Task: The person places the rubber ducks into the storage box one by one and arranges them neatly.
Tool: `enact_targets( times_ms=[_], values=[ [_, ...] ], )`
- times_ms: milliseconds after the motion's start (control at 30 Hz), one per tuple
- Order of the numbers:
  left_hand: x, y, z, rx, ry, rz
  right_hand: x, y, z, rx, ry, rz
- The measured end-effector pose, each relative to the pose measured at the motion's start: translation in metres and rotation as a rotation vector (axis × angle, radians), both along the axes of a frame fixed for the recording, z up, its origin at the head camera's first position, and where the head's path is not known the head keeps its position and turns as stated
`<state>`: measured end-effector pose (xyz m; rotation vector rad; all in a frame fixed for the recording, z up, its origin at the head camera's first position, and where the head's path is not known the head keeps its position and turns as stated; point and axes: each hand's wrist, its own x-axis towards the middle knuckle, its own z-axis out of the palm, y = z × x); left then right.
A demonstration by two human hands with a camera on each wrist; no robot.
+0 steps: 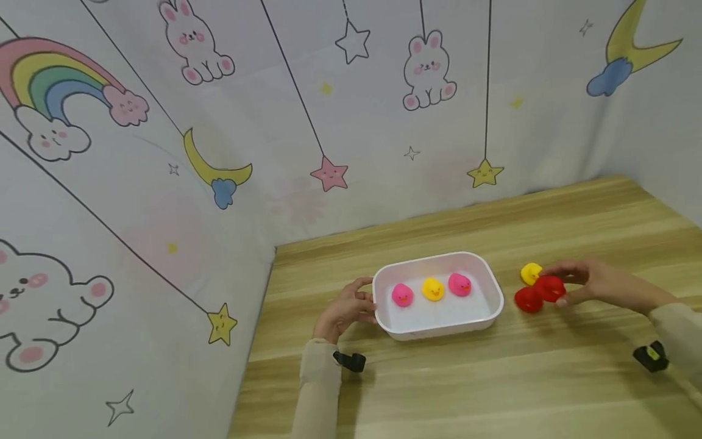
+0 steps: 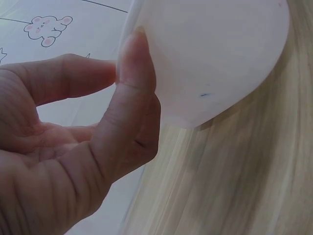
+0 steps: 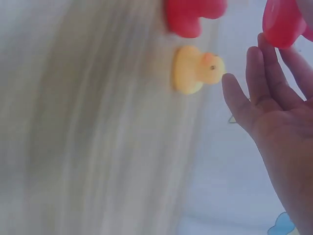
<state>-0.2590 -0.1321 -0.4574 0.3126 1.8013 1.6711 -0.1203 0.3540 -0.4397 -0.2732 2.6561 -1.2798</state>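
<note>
My left hand [image 1: 345, 310] pinches the left end of a white plastic box [image 1: 439, 329]; in the left wrist view, thumb and index finger meet at the box edge [image 2: 215, 63]. Inside lie a pink rubber duck [image 1: 403, 295], a yellow rubber duck [image 1: 433, 289] and a second pink duck [image 1: 459, 284]. To the right of the box, my right hand [image 1: 587, 281] holds a red rubber duck [image 1: 550, 288] between thumb and fingers, also seen in the right wrist view as a red duck [image 3: 281, 24]. Close by are another red duck [image 1: 528, 300] and a yellow duck [image 1: 531, 274].
Everything stands on a wooden-patterned table [image 1: 466, 390]. Behind it and on the left hang white cloth walls [image 1: 373, 122] printed with rabbits, stars and moons. A black wrist device [image 1: 351, 361] sits on the left sleeve, another black device [image 1: 651, 356] by the right sleeve.
</note>
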Motion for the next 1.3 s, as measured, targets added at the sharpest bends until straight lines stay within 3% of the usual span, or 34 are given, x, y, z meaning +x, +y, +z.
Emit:
enact_targets(
  times_ms=[267, 467, 733, 1033, 1300],
  values=[
    [0.000, -0.002, -0.003, 0.021, 0.025, -0.020, -0.015, -0.019, 0.022, -0.137, 0.127, -0.024],
    [0.002, -0.004, -0.006, 0.030, 0.034, -0.031, -0.031, -0.037, 0.032, -0.157, 0.086, -0.058],
    [0.001, -0.003, -0.003, -0.016, 0.019, -0.003, -0.061, -0.082, 0.046, -0.134, 0.107, -0.008],
    [-0.001, -0.001, -0.007, -0.009, 0.016, 0.001, -0.076, -0.113, 0.059, -0.160, 0.057, 0.040],
    [0.000, -0.003, -0.005, -0.016, 0.013, 0.007, -0.087, -0.133, 0.062, -0.180, 0.078, 0.087]
  ],
)
